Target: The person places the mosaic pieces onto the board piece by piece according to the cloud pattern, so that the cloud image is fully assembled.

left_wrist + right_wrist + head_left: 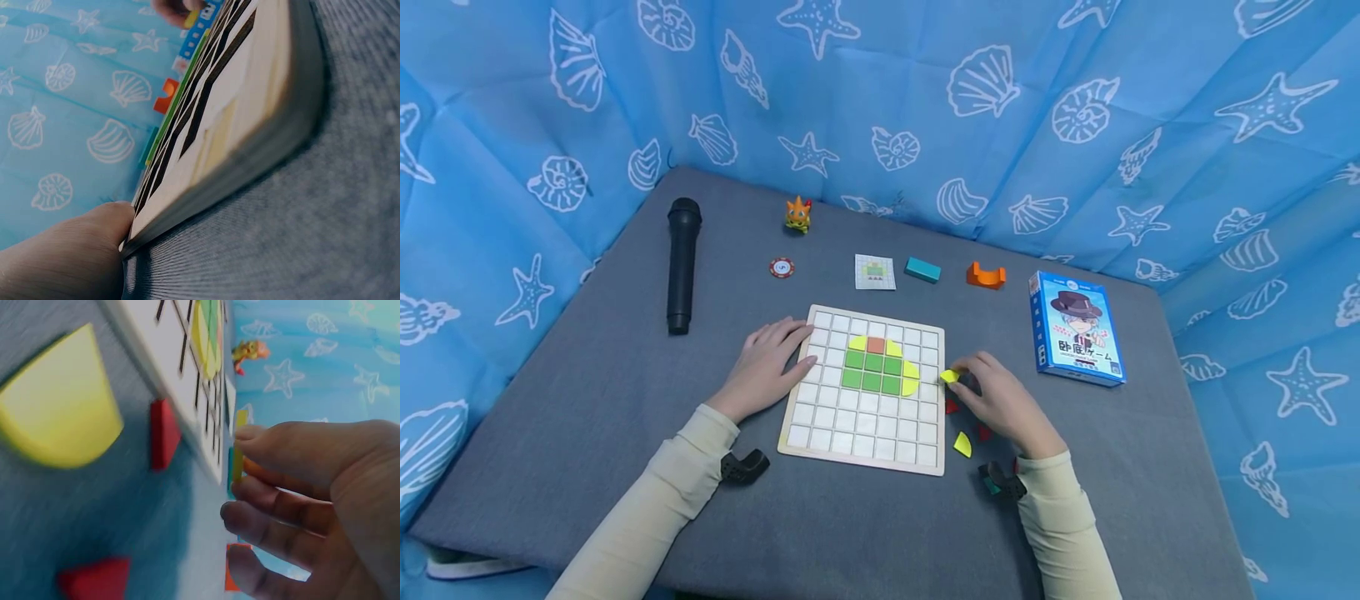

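A wooden grid board (pixel 859 464) with white squares lies on the table. Green square tiles (pixel 872 372) form a block on it, with yellow rounded tiles (pixel 911 378) at the side and top and one brown-orange square tile (pixel 876 345) above. My left hand (pixel 765 371) rests at the board's left edge, fingers extended, thumb over the border. Beyond the right edge, my right hand (pixel 997 402) pinches a yellow quarter-circle tile (pixel 238 459) between thumb and fingers. Below that hand lie another yellow quarter-circle tile (pixel 962 444) and red tiles (pixel 164 434), partly hidden in the head view.
Behind the board are a pattern card (pixel 875 272), a teal block (pixel 922 270), an orange arch block (pixel 986 276), a poker chip (pixel 782 267) and a small orange figure (pixel 798 215). A black microphone (pixel 682 267) lies left; a blue game box (pixel 1078 328) lies right.
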Tool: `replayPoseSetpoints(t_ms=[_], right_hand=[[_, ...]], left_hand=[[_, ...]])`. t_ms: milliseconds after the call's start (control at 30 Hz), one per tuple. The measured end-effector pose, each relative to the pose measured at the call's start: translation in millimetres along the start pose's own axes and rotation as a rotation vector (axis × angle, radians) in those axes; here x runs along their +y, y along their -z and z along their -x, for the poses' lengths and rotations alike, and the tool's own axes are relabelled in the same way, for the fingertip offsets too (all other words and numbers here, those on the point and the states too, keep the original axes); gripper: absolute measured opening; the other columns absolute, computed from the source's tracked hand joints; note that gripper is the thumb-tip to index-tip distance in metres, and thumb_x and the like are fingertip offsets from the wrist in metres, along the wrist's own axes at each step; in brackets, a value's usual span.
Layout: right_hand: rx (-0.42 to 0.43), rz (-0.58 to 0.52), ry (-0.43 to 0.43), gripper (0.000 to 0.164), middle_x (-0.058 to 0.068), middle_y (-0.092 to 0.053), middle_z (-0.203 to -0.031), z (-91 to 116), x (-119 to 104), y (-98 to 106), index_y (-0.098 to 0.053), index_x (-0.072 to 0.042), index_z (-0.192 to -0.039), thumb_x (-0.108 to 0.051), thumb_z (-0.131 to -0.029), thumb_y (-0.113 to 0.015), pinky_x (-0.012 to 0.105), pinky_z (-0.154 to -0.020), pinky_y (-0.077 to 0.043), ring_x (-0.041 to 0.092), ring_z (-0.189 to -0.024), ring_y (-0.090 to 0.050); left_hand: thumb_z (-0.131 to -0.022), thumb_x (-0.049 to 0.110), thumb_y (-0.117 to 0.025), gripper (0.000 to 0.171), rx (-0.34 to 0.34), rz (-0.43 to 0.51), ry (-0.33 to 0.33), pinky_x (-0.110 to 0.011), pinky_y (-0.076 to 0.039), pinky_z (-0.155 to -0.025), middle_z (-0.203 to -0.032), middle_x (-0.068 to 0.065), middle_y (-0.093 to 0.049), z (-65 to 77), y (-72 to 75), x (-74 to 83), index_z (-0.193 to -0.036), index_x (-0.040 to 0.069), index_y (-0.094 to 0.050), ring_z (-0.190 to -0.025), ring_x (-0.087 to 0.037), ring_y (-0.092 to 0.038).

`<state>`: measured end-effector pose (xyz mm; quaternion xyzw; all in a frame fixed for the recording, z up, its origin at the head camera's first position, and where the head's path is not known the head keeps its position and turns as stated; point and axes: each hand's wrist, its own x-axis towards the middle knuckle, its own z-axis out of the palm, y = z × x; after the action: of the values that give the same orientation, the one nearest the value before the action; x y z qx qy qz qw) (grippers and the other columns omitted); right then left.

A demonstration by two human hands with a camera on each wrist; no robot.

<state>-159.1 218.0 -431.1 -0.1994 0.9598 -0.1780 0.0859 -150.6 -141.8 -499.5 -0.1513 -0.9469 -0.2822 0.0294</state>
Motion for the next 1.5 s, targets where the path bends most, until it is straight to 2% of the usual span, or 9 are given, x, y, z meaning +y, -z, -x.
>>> replayPoseSetpoints(t_ms=[200,533,867,1000,1200,1500], right_hand=[[0.021,0.017,0.096,0.031,0.006,-0.059,-0.111,-11.0,-16.4,-2.0,-0.062,-0.007,-0.117,-0.022,-0.091,-0.068,0.033,-0.074,-0.052,0.02,-0.087,-0.057],[0.038,0.039,0.261,0.024,0.002,-0.062,-0.108,-36.3,-48.8,-11.0,-0.063,-0.01,-0.111,-0.019,-0.09,-0.068,0.031,-0.077,-0.055,0.015,-0.091,-0.061],[-0.003,0.072,0.343,0.021,-0.001,-0.064,-0.104,-65.7,-82.9,-24.1,-0.065,-0.012,-0.109,-0.023,-0.091,-0.067,0.028,-0.083,-0.053,0.011,-0.094,-0.062],[-0.045,0.08,0.382,0.022,-0.001,-0.063,-0.106,-76.9,-93.1,-30.0,-0.065,-0.013,-0.111,-0.025,-0.092,-0.065,0.028,-0.084,-0.052,0.01,-0.094,-0.062],[-0.115,0.07,0.379,0.025,-0.001,-0.062,-0.109,-88.1,-102.1,-37.5,-0.064,-0.013,-0.114,-0.027,-0.093,-0.064,0.029,-0.085,-0.052,0.009,-0.096,-0.062],[-0.103,0.121,0.425,0.024,0.0,-0.063,-0.109,-97.0,-108.3,-41.2,-0.065,-0.013,-0.114,-0.023,-0.092,-0.066,0.027,-0.089,-0.05,0.011,-0.099,-0.06]], left_hand=[[-0.097,0.043,-0.051,0.054,-0.004,0.0,0.004,-0.055,-0.018,-0.114,-0.147,-0.008,-0.042,0.9,0.1,0.2,-0.143,0.015,-0.045,-0.142,-0.03,-0.027],[-0.097,0.043,-0.051,0.054,0.0,-0.007,0.004,-0.055,-0.018,-0.114,-0.147,-0.007,-0.042,-0.2,-0.9,-1.2,-0.143,0.016,-0.045,-0.143,-0.029,-0.027],[-0.098,0.045,-0.05,0.054,-0.011,-0.013,0.005,-0.054,-0.017,-0.114,-0.147,-0.007,-0.041,-0.6,-1.0,-1.8,-0.144,0.016,-0.044,-0.143,-0.029,-0.026],[-0.098,0.045,-0.05,0.054,-0.009,-0.013,0.002,-0.054,-0.018,-0.114,-0.147,-0.007,-0.041,-0.5,-0.8,-1.9,-0.144,0.016,-0.045,-0.143,-0.029,-0.026],[-0.098,0.047,-0.048,0.054,-0.016,-0.018,-0.003,-0.054,-0.018,-0.114,-0.147,-0.005,-0.041,-0.8,-2.2,-2.3,-0.144,0.018,-0.044,-0.143,-0.028,-0.026],[-0.098,0.045,-0.049,0.054,-0.015,-0.026,0.004,-0.054,-0.018,-0.114,-0.147,-0.006,-0.041,-0.8,-0.6,-1.7,-0.144,0.017,-0.045,-0.143,-0.028,-0.026]])
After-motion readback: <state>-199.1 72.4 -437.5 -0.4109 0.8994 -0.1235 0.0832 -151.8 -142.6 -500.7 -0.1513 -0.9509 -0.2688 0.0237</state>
